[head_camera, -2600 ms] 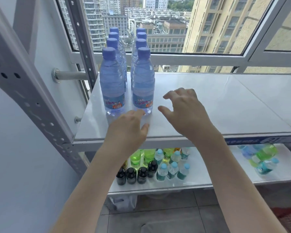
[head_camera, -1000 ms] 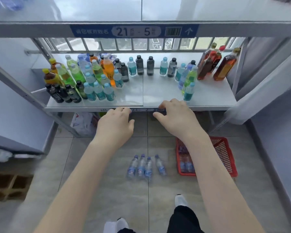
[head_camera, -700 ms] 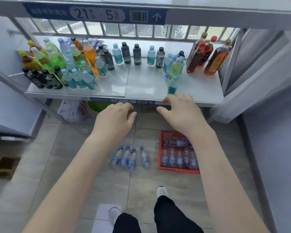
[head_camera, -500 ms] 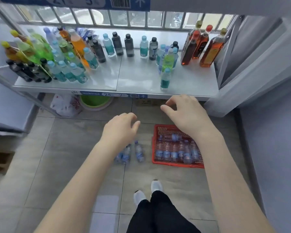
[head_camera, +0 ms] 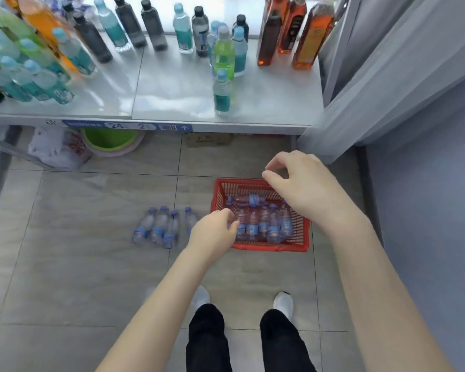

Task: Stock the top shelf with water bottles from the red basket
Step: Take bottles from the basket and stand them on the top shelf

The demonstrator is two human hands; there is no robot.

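red plastic mesh makes up the basket [head_camera: 269, 247], which sits on the tiled floor [head_camera: 78, 264] and is far from drained. a row of water bottles [head_camera: 263, 224] lies side by side inside it, with one more lying crosswise at the basket's far end. just left of the basket, four loose bottles [head_camera: 159, 228] of the same kind lie in a row on the tiles. the top shelf is out of view, so how many bottles already stand there cannot be told. judging by what the basket holds, a good share of the stocking is left, and the step in hand looks like the reach down for the next load.

the left grip [head_camera: 212, 234] hangs over the basket's left wall, fingers loosely curled and holding nothing. its fingertips are right at the nearest bottle of the row, but blur hides whether they touch. the right grip [head_camera: 304, 189] hovers above the basket's far right corner, fingers bent and parted from the thumb, with nothing between them. beyond the basket, a lower shelf [head_camera: 172, 98] carries mixed drinks [head_camera: 223, 49], which seem no part of this job.
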